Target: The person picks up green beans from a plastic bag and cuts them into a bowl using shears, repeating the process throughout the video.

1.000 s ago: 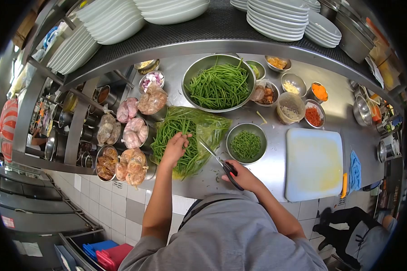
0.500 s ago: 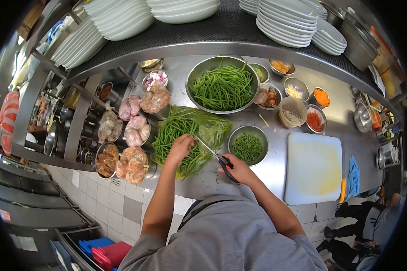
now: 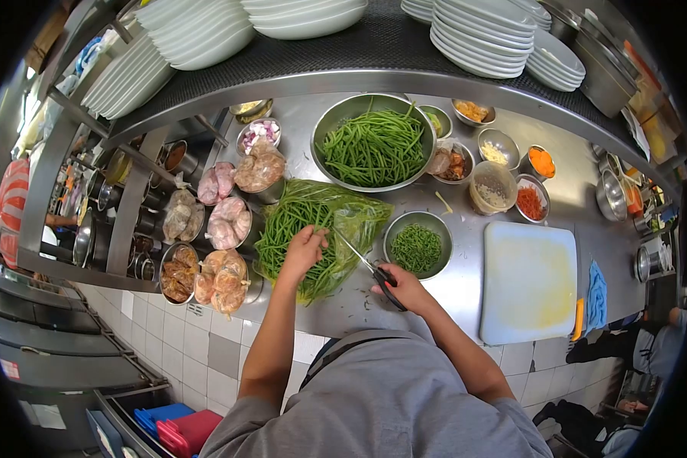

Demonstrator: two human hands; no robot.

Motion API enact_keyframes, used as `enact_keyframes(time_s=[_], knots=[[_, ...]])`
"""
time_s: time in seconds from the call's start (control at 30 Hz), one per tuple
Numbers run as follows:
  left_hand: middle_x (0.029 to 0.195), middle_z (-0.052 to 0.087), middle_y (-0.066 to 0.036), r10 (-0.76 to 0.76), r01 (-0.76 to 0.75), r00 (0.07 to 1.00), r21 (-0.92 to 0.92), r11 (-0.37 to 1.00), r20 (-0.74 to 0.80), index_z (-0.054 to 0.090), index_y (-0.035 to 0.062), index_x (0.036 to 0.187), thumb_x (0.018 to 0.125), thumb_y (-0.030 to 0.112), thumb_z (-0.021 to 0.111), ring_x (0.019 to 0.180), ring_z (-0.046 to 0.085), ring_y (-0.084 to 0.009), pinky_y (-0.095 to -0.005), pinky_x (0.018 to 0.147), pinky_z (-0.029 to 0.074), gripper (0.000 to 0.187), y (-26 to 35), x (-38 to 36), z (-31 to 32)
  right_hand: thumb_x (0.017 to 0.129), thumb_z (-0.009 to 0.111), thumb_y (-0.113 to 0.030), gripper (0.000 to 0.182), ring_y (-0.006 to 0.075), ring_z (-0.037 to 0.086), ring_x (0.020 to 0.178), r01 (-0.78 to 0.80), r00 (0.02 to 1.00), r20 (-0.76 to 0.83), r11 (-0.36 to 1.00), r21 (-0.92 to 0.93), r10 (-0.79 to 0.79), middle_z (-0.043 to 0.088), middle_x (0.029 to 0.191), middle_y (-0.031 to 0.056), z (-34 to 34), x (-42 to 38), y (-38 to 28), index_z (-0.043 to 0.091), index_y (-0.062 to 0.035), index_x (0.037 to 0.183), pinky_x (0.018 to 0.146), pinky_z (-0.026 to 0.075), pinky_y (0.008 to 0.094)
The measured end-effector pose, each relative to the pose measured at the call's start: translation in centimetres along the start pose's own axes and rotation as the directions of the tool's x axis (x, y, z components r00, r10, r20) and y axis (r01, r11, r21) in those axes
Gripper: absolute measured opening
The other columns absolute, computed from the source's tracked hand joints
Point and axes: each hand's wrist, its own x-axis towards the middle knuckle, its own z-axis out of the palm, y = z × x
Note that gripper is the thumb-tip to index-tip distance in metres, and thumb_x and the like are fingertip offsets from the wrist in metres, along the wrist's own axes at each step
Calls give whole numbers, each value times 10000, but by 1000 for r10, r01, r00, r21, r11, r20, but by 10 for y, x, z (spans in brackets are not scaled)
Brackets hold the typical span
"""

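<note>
A clear, yellowish-green plastic bag [image 3: 362, 223] lies open on the steel counter, with long green beans [image 3: 282, 237] spilling from it. Over those beans my left hand [image 3: 305, 250] is closed, fingertips pinched together; what they hold, if anything, is too small to make out. My right hand [image 3: 404, 288] grips the black handles of a pair of scissors [image 3: 368, 264]. Its blades point up and left, with the tip close to my left fingers. Just beyond my right hand stands a steel bowl [image 3: 390, 263] of short-cut green pieces [image 3: 416, 248]. Small green scraps lie on the counter.
A large steel bowl [image 3: 318, 156] of green beans stands behind the bag. Bagged meat [image 3: 221, 278] sits in containers at left. A white cutting board [image 3: 530, 282], a blue cloth [image 3: 596, 294] and several ingredient bowls are at right. A plate-laden shelf [image 3: 343, 79] overhangs the back.
The scissor tip has drawn slightly away from my left fingers. My left hand has shifted only a little. At the far right, another person has moved.
</note>
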Motion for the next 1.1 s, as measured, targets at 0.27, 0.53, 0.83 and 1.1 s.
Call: enact_keyframes(time_s=[0.27,0.53,0.83,1.1], knots=[[793,604,32,3,-5,999,36,999,51,673,64,998,1041,226,664,590,486,-50,-230,544,392,168,-2,7,4,871,877,-353,639,207,688,965,-30,1000,-10,999,-17,29,733,1079,128,-1,-2,-6,607,-56,1368,891,544,342],[708,560,78,-79,84,996,-104,991,50,693,103,984,971,163,762,559,444,-33,-217,502,334,93,-11,13,1,881,871,-346,612,165,647,895,-19,1000,22,1000,5,18,713,1006,87,-2,-3,-4,614,-46,1348,834,530,318],[766,614,73,-44,44,999,23,999,-20,726,75,1112,921,174,814,571,435,-30,-224,518,348,232,-22,17,1,906,855,-272,584,78,592,823,-144,988,97,955,260,122,683,944,1,-4,-8,-5,598,-21,1367,731,486,251],[816,639,54,42,-42,999,87,995,0,749,47,1138,913,173,807,670,508,-41,-239,598,421,265,-31,20,3,912,848,-267,612,73,587,755,-240,971,97,926,293,220,673,891,-6,-5,-12,-13,580,-30,1409,661,464,247]])
